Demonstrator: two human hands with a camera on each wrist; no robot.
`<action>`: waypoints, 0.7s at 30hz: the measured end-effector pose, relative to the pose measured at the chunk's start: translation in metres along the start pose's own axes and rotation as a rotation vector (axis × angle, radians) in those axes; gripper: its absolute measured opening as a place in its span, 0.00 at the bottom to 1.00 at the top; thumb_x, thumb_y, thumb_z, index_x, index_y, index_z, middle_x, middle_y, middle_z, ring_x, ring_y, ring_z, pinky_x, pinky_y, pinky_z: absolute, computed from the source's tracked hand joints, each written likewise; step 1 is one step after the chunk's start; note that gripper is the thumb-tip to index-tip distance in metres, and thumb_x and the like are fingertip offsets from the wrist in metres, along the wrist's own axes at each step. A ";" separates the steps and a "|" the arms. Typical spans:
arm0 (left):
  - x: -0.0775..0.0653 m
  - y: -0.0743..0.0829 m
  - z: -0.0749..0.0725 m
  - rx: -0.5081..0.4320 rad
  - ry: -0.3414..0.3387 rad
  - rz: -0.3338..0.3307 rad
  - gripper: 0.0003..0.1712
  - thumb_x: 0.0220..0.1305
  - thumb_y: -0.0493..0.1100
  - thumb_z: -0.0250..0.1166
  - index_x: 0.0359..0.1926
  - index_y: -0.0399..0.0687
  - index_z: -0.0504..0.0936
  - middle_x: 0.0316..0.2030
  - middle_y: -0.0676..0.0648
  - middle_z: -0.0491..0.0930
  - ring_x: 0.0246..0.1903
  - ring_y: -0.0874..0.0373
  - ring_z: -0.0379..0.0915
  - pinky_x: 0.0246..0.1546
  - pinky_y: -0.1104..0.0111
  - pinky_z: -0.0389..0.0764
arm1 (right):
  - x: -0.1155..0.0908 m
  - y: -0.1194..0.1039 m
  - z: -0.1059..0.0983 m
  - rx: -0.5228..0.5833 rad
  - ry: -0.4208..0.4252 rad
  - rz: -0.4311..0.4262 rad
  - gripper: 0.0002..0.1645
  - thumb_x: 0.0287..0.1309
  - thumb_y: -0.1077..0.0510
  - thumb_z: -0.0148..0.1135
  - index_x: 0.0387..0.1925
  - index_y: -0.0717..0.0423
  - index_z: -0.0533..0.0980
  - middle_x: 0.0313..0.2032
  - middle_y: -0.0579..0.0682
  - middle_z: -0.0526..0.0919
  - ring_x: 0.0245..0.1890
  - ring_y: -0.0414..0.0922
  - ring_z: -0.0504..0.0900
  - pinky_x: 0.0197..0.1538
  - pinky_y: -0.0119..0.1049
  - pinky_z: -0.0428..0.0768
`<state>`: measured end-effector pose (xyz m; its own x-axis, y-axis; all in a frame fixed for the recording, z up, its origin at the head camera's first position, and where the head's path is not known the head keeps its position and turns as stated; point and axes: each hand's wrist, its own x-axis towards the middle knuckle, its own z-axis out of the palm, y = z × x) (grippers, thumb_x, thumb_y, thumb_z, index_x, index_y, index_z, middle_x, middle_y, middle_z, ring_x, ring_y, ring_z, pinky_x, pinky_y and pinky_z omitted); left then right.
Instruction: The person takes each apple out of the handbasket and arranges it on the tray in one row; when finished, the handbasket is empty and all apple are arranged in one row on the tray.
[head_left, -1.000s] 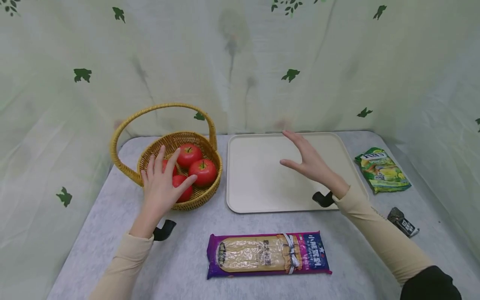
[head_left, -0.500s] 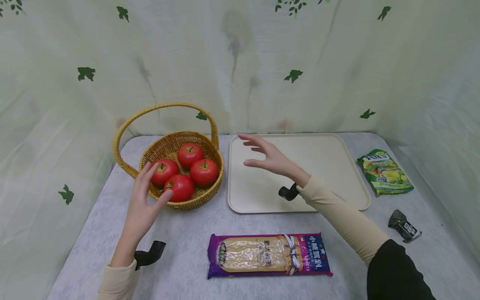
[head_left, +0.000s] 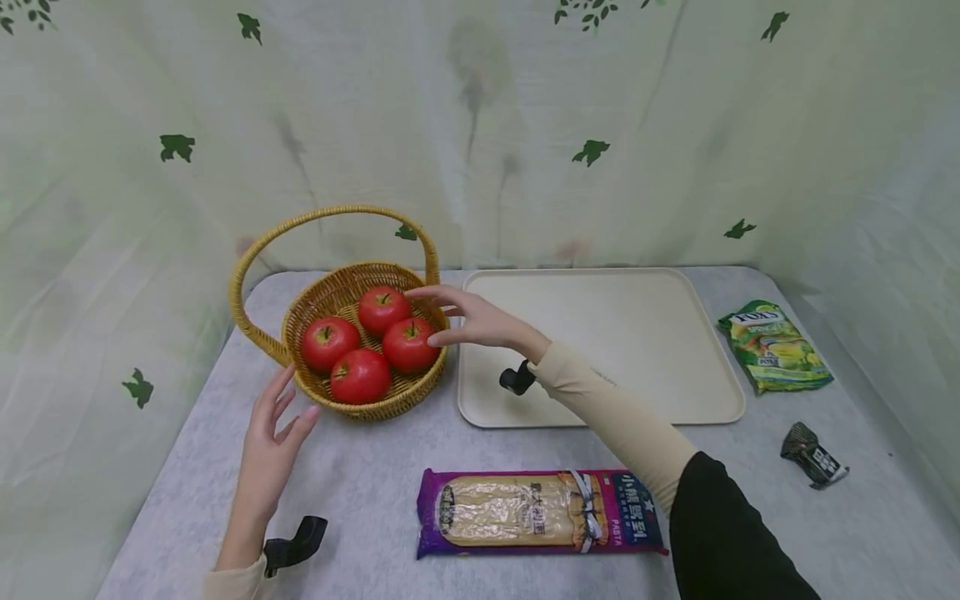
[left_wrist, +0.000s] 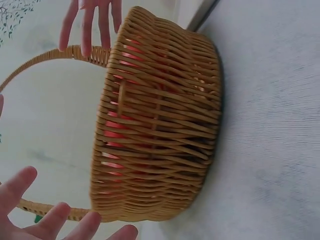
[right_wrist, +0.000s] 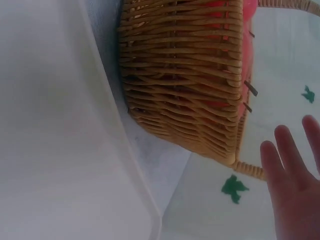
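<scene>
Right hand [head_left: 480, 323]: fingers extended and apart, thumb set away from them, positioned over the right edge of the wicker basket [head_left: 408, 397]; contact with the rim or contents cannot be confirmed. Left hand [head_left: 272, 442]: thumb and fingers spread, fingertips beside the basket's near left side; whether they touch the weave cannot be determined. The basket stands upright between the hands and slightly beyond the left one, its arched handle [head_left: 348, 212] rising farther from the person than either hand. It contains four red fruits: one [head_left: 385, 309] just left of the right fingertips, one [head_left: 410, 346] next to the right thumb, and two [head_left: 330, 343] [head_left: 360, 377] lying between the hands. A black device [head_left: 296, 546] is worn at the left wrist and another [head_left: 517, 379] at the right. The pale tray [head_left: 600, 333] lies flat below and to the right of the right hand, partly covered by that forearm. Nearer the person than both hands, a purple pasta packet [head_left: 517, 512] lies flat, one end hidden by the right sleeve [head_left: 615, 408]. Well right of the right hand are a green bag [head_left: 776, 346] and, nearer the person, a small dark wrapper [head_left: 815, 456].
</scene>
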<state>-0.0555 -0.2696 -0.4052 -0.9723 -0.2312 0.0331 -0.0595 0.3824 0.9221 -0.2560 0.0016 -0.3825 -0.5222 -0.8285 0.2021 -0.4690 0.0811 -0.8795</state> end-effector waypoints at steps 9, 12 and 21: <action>0.009 -0.021 0.004 -0.072 -0.091 -0.085 0.41 0.71 0.46 0.56 0.76 0.57 0.44 0.75 0.49 0.37 0.68 0.38 0.47 0.62 0.53 0.63 | 0.028 0.010 0.008 -0.071 -0.127 0.064 0.36 0.56 0.61 0.64 0.66 0.56 0.65 0.65 0.54 0.65 0.66 0.49 0.60 0.66 0.47 0.60; 0.015 -0.024 0.007 -0.107 -0.125 -0.114 0.44 0.70 0.47 0.57 0.76 0.59 0.41 0.75 0.50 0.31 0.69 0.36 0.45 0.61 0.41 0.55 | 0.035 0.009 0.012 -0.143 -0.183 0.091 0.35 0.56 0.63 0.63 0.66 0.54 0.67 0.65 0.50 0.65 0.66 0.46 0.59 0.66 0.39 0.60; 0.029 -0.031 0.014 -0.143 -0.160 -0.181 0.48 0.68 0.47 0.60 0.76 0.67 0.37 0.74 0.48 0.24 0.69 0.33 0.41 0.63 0.42 0.54 | 0.050 0.005 0.026 -0.408 -0.309 0.190 0.30 0.54 0.64 0.62 0.61 0.49 0.73 0.65 0.52 0.61 0.64 0.49 0.58 0.60 0.38 0.63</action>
<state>-0.0851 -0.2758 -0.4386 -0.9726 -0.1361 -0.1883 -0.2145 0.2152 0.9527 -0.2659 -0.0536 -0.3875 -0.4198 -0.8976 -0.1342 -0.6573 0.4027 -0.6371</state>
